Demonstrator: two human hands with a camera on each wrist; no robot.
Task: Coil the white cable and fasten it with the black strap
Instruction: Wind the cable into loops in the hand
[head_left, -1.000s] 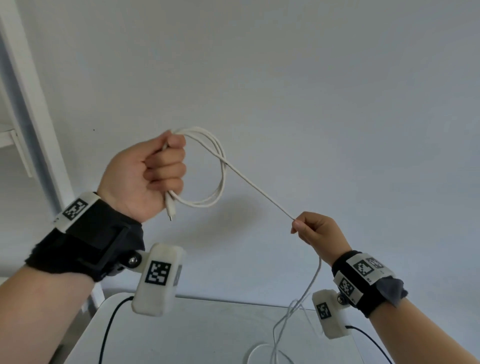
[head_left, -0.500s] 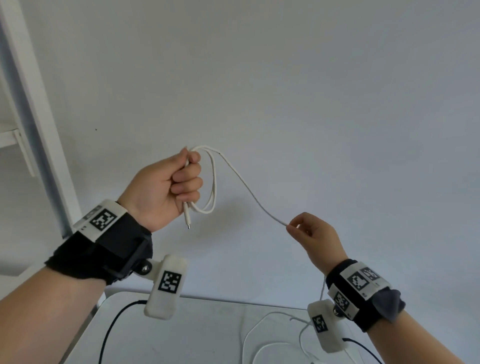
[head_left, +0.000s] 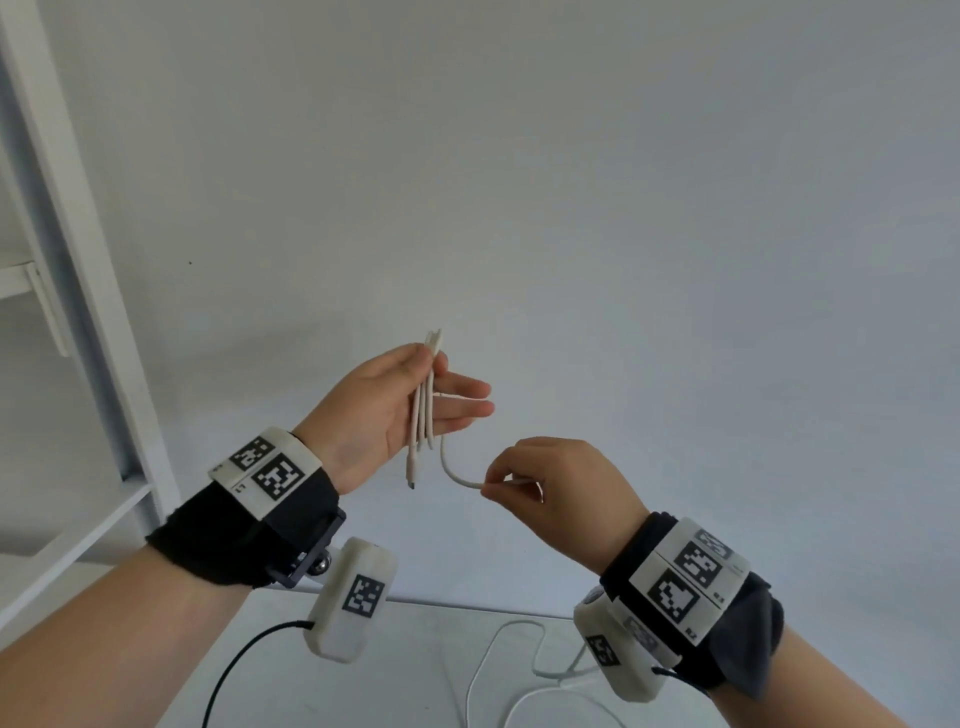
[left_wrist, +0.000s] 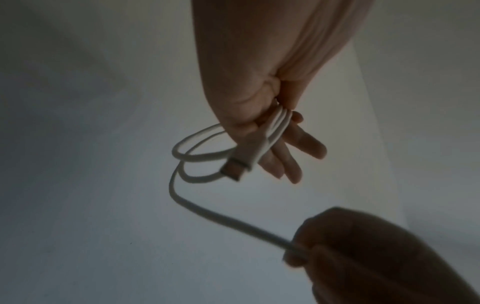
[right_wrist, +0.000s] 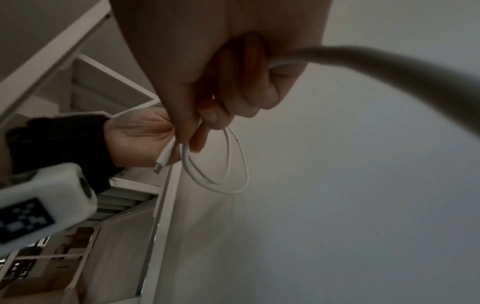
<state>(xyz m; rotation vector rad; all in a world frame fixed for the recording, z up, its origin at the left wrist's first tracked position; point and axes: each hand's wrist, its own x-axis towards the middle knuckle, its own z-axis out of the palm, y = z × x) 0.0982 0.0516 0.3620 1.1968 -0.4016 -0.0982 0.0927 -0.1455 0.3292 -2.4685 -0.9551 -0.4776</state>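
My left hand (head_left: 415, 400) is raised palm-up with its fingers stretched out. Its thumb pinches several loops of the white cable (head_left: 423, 415) against the fingers, and the loops hang behind the hand in the left wrist view (left_wrist: 179, 152). The cable's connector (head_left: 413, 475) dangles below the palm. Just to the lower right, my right hand (head_left: 535, 483) pinches the free run of cable between thumb and forefinger, a short curve away from the coil. The rest of the cable lies slack on the table (head_left: 519, 629). No black strap is in view.
A white table (head_left: 415, 675) sits below my hands against a plain white wall. A white shelf frame (head_left: 78, 260) stands at the left. A black lead (head_left: 234, 670) runs from the left wrist camera over the table.
My left hand has dropped, turned palm-up and spread its fingers, so the loops lie flat across it. My right hand has slid along the cable up close to the left.
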